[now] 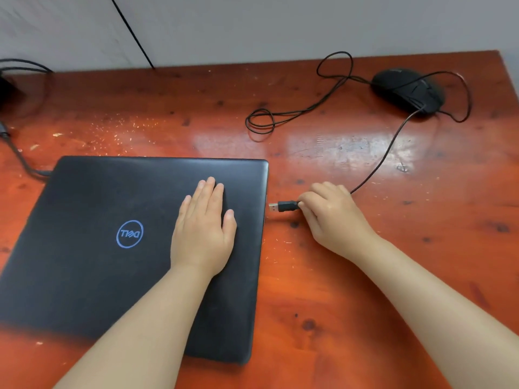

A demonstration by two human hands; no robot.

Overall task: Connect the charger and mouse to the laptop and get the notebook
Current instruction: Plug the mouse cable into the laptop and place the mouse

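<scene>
Closed laptop [112, 248] flat on table [365, 276]. Left hand [203, 228] flat on lid, fingers straight. Right hand [331, 217] pinches USB plug [283, 206] just beside laptop's right edge, not inserted. Mouse [408, 91] far right, cable [295, 108] looped. Charger cable [19, 155] at laptop's back-left corner.

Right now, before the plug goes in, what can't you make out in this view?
- Head view: USB port on the laptop right edge, too thin and dark to see.
- Charger: cut off by the left frame edge.
- Notebook: not in view.
- Right hand fingers hide the back of the USB plug.
</scene>
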